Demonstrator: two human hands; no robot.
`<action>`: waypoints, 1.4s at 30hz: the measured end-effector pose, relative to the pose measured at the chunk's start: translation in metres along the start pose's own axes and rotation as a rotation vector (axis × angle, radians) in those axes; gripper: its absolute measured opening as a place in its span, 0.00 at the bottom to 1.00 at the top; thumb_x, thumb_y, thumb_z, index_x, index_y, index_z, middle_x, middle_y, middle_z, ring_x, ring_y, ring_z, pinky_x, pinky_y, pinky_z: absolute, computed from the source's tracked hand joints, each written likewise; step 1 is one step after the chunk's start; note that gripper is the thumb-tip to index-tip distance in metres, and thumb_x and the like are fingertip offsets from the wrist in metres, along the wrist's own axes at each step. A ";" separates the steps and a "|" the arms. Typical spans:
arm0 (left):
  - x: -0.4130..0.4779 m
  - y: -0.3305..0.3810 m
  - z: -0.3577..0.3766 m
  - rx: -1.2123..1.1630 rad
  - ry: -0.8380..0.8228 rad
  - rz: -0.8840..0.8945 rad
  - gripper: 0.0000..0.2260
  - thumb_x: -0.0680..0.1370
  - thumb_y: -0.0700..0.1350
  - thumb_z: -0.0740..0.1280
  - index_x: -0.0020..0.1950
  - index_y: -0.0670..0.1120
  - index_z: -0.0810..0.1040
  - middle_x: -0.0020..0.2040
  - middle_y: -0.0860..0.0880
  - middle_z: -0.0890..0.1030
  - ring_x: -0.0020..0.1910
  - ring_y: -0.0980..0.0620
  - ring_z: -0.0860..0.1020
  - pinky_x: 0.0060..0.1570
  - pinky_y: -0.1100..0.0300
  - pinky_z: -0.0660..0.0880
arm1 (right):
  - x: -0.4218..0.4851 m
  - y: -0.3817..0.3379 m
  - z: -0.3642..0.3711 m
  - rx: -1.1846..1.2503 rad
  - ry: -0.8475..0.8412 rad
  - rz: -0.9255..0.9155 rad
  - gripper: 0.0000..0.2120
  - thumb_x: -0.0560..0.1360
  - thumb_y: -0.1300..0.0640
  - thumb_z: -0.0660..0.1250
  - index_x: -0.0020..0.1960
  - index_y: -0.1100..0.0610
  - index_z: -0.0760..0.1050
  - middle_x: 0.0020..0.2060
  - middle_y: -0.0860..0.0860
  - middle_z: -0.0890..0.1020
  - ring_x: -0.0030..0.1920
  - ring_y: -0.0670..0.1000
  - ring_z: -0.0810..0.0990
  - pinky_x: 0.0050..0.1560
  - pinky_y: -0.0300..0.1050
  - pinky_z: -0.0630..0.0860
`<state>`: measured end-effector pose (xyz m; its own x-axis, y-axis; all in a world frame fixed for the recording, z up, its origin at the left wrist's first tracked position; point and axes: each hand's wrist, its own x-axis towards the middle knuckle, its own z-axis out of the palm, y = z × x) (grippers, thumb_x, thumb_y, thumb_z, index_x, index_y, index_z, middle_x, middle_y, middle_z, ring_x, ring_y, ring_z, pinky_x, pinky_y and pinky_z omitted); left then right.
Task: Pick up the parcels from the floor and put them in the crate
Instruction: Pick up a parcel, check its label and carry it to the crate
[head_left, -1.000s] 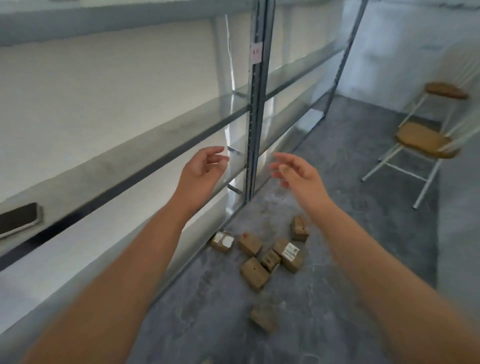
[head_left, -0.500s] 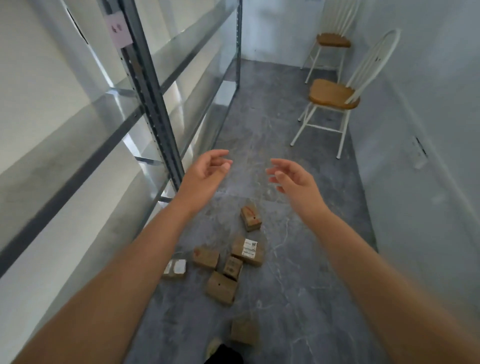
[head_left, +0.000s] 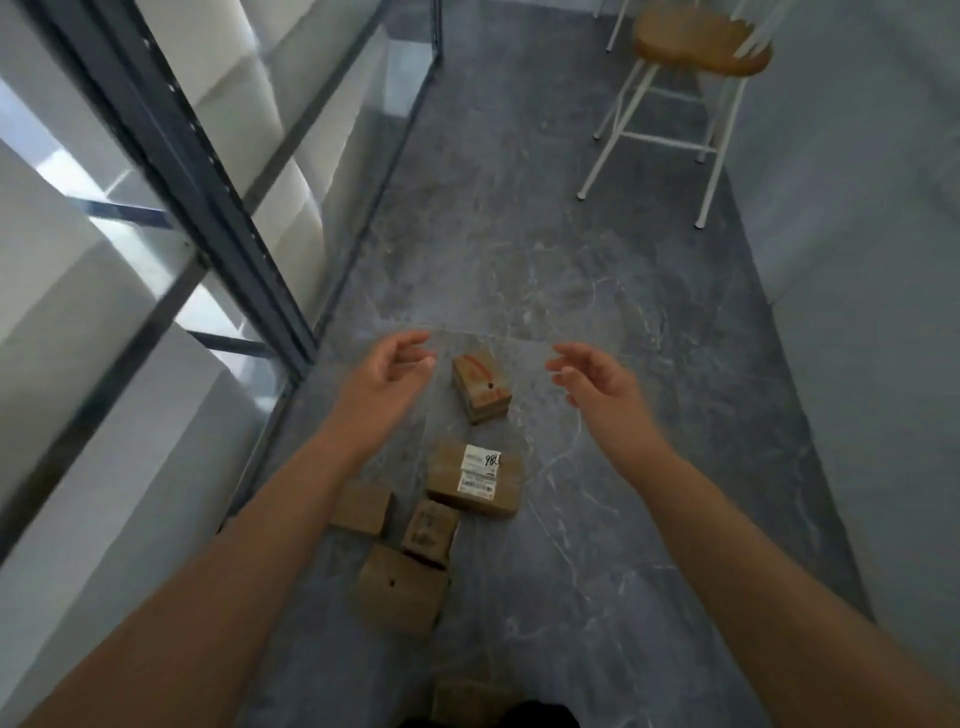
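Observation:
Several brown cardboard parcels lie on the grey floor. The farthest, a parcel with red marks (head_left: 480, 384), sits between my two hands and lower than them. Nearer to me lies a parcel with white labels (head_left: 475, 483), then a small parcel (head_left: 430, 531), a plain parcel (head_left: 401, 597) and one partly hidden by my left forearm (head_left: 363, 506). Another parcel (head_left: 467, 701) shows at the bottom edge. My left hand (head_left: 387, 376) and my right hand (head_left: 597, 379) are both open and hold nothing. No crate is in view.
A metal shelving rack (head_left: 208, 171) runs along the left side, its upright post close to my left hand. A white chair with a wooden seat (head_left: 696, 47) stands at the far right. A pale wall (head_left: 872, 260) bounds the right side of the narrow floor (head_left: 519, 234).
The view has tipped down and moved forward toward the parcels. Both hands have dropped lower and spread further apart, now flanking the red-marked parcel.

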<state>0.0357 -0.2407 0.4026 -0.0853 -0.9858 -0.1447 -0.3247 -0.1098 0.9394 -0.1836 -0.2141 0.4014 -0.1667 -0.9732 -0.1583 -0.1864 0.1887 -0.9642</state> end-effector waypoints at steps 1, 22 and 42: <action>0.011 -0.036 0.014 0.005 0.000 -0.019 0.14 0.79 0.44 0.64 0.65 0.48 0.72 0.59 0.46 0.78 0.56 0.53 0.76 0.49 0.68 0.72 | 0.011 0.037 0.005 -0.007 0.000 0.008 0.12 0.78 0.66 0.59 0.58 0.55 0.72 0.48 0.48 0.78 0.45 0.40 0.76 0.44 0.30 0.71; 0.120 -0.400 0.171 0.113 0.026 -0.440 0.26 0.78 0.51 0.64 0.74 0.52 0.61 0.74 0.48 0.63 0.70 0.45 0.67 0.67 0.50 0.67 | 0.096 0.422 0.097 -0.087 0.060 0.398 0.28 0.77 0.61 0.59 0.74 0.53 0.56 0.72 0.54 0.64 0.70 0.53 0.65 0.71 0.52 0.63; 0.036 0.071 -0.023 0.057 -0.101 0.037 0.10 0.76 0.43 0.68 0.54 0.57 0.78 0.57 0.46 0.76 0.55 0.51 0.78 0.58 0.51 0.76 | 0.008 -0.017 -0.030 0.059 -0.172 0.393 0.52 0.57 0.36 0.71 0.74 0.35 0.45 0.76 0.49 0.56 0.70 0.54 0.66 0.49 0.49 0.81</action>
<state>0.0314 -0.2870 0.4716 -0.1920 -0.9709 -0.1433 -0.3722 -0.0631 0.9260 -0.2107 -0.2216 0.4228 -0.0495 -0.8375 -0.5443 -0.0840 0.5465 -0.8332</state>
